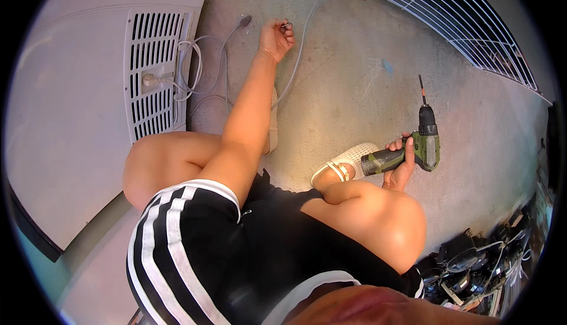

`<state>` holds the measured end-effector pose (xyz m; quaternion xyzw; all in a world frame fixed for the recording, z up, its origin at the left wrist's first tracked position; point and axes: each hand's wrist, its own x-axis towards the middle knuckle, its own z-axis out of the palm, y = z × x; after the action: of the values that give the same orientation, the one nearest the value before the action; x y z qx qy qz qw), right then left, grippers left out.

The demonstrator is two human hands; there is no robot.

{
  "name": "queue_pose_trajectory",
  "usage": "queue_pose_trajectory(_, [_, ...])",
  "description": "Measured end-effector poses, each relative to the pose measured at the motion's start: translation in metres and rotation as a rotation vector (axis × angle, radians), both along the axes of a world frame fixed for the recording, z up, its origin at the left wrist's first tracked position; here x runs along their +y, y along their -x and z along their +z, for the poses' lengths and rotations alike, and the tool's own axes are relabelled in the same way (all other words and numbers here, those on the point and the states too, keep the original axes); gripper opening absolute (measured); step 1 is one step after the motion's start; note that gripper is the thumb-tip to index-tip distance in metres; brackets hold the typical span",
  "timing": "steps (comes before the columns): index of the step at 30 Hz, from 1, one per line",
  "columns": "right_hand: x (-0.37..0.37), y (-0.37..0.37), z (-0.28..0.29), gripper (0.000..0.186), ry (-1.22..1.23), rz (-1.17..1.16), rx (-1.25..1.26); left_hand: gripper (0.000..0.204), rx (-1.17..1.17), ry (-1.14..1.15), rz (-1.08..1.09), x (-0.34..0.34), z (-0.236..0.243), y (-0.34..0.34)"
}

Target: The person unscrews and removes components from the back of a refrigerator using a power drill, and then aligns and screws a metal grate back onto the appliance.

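My left hand (275, 42) is stretched far forward over the floor, its fingers curled closed. A small dark, shiny piece (286, 26) shows at its fingertips, too small to name. On the right, my right hand (401, 168) grips a green and black cordless drill (427, 142) by its handle. The drill lies sideways over the floor beside my right foot, and its long thin bit (422, 88) points away from me. Part of the right hand's fingers is hidden behind the drill handle.
A large pale appliance panel (71, 100) with slotted vents stands on the left. A looped grey cord (221, 59) with a plug lies beside it. A white wire rack (449, 12) is at the far right. Dark parts and wires (466, 260) are piled at lower right.
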<state>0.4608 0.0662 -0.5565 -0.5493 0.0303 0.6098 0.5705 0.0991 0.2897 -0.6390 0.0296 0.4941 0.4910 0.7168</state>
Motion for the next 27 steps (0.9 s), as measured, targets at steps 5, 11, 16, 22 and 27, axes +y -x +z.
queue_pose_trajectory(5, [0.001, -0.003, -0.001, 0.030, -0.012, 0.013, 0.018, 0.021, -0.607, -0.195, -0.009, 0.002, -0.006, 0.019])
queue_pose_trajectory(11, [-0.001, -0.005, 0.001, 0.029, -0.003, 0.006, -0.008, 0.025, -0.887, -0.174, 0.085, 0.007, -0.001, 0.028])
queue_pose_trajectory(16, [-0.002, -0.005, 0.000, 0.028, -0.014, 0.010, -0.028, 0.031, 0.073, 0.031, 0.166, 0.006, -0.024, 0.057])
queue_pose_trajectory(22, [-0.003, -0.004, -0.005, 0.029, -0.020, 0.013, -0.034, 0.067, 1.560, 0.296, -0.583, -0.005, -0.009, 0.017])
queue_pose_trajectory(27, [-0.006, -0.005, -0.002, 0.029, -0.030, 0.021, -0.014, 0.065, 1.641, 0.283, -0.785, 0.000, -0.011, 0.014])
